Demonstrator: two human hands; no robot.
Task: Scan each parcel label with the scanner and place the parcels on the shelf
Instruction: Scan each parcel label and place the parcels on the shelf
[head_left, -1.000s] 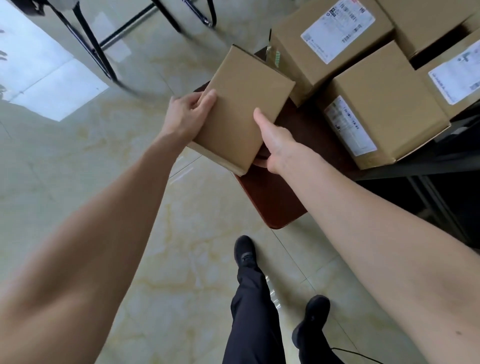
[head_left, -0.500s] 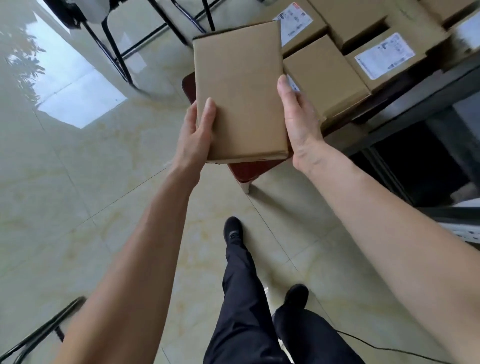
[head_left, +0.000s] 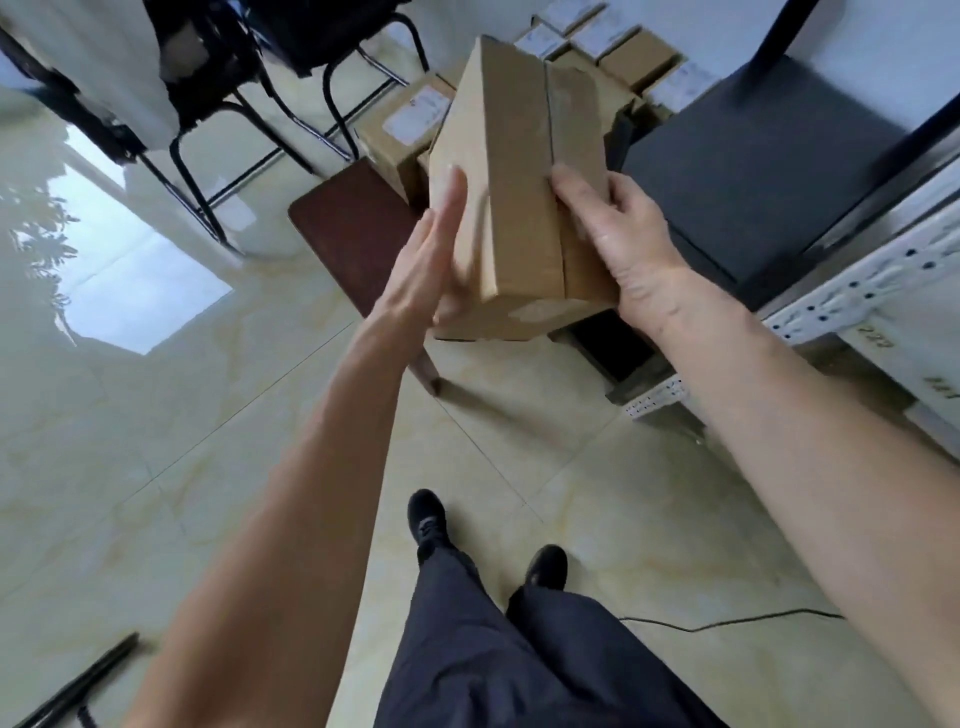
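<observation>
I hold a plain brown cardboard parcel (head_left: 519, 176) in the air between both hands, tilted up on its edge with a taped seam facing me. My left hand (head_left: 436, 249) presses flat against its left side with straight fingers. My right hand (head_left: 623, 234) grips its right side, fingers curled over the top face. No label shows on the faces I see. More labelled parcels (head_left: 410, 130) lie behind it on a brown table (head_left: 353, 223). The dark shelf board (head_left: 753, 171) is to the right. No scanner is in view.
Black chair frames (head_left: 234, 130) stand at the back left on the glossy tiled floor. A white perforated shelf rail (head_left: 857, 286) runs along the right. My legs and black shoes (head_left: 426, 519) are below, with a thin cable (head_left: 727, 621) on the floor.
The parcel has turned from lying flat to standing on its edge and shifted right toward the shelf. My view has swung right, bringing the dark shelf board into sight.
</observation>
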